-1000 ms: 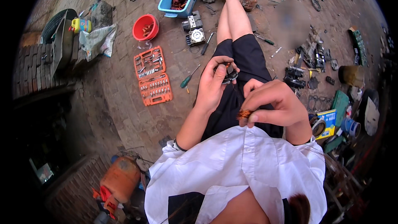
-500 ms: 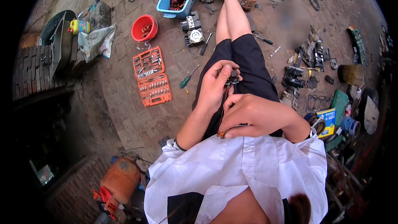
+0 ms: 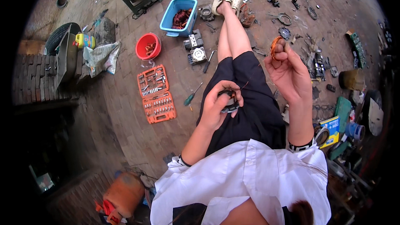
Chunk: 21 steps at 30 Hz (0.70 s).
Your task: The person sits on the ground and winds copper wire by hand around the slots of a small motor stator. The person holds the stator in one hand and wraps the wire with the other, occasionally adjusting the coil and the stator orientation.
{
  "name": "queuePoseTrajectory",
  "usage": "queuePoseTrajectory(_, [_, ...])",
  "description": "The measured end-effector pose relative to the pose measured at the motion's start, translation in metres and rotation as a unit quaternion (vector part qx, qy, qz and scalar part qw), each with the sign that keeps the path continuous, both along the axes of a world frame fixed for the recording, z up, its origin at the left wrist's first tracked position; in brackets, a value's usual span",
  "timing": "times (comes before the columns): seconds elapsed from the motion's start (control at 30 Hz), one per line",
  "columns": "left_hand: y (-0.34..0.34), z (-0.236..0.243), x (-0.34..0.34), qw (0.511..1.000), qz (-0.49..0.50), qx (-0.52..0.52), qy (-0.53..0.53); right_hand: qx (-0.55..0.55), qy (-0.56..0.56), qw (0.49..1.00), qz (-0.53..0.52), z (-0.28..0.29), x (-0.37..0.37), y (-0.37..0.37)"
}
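Over my lap, my left hand point(image 3: 220, 102) is closed around a round, dark motor stator point(image 3: 230, 100) with a bit of copper showing inside its ring. A thin strand of wire rises from it toward the right. My right hand point(image 3: 288, 68) is raised to the right of my knees. Between its fingertips and thumb it pinches a loop of orange copper wire point(image 3: 274, 46). The two hands are well apart.
An orange socket set point(image 3: 157, 93) lies unfolded on the brick floor, with a green-handled screwdriver point(image 3: 192, 94) beside it. Beyond are a red bowl point(image 3: 148, 46) and a blue basin point(image 3: 178, 16) holding copper-coloured scraps. Several metal parts point(image 3: 318, 64) lie to my right.
My right hand has swung from near my chest out to the far right, carrying the copper wire. The left hand has turned, so the stator's round face now shows.
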<state>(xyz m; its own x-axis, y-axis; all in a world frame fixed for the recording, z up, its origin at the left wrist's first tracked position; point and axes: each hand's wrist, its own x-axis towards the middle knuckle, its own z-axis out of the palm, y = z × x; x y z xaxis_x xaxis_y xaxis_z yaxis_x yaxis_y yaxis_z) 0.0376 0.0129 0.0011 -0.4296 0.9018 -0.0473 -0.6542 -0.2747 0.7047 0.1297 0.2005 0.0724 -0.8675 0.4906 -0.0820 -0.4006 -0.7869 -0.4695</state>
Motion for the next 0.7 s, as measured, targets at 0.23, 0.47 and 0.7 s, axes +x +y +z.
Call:
queuePoseTrajectory(0.23, [-0.003,-0.012,-0.023,0.953,0.033,0.127,-0.272,0.060,-0.011,0.998,-0.024,-0.015,0.032,-0.004])
queuePoseTrajectory(0.47, [-0.006,-0.009,-0.028,0.957,0.074,0.108,-0.258,0.211,0.023,0.977,0.015,-0.013,0.061,-0.008])
queuePoseTrajectory(0.7, [0.004,-0.010,-0.016,0.990,0.110,-0.087,0.015,0.287,0.028,0.951,0.111,0.042,0.029,-0.023])
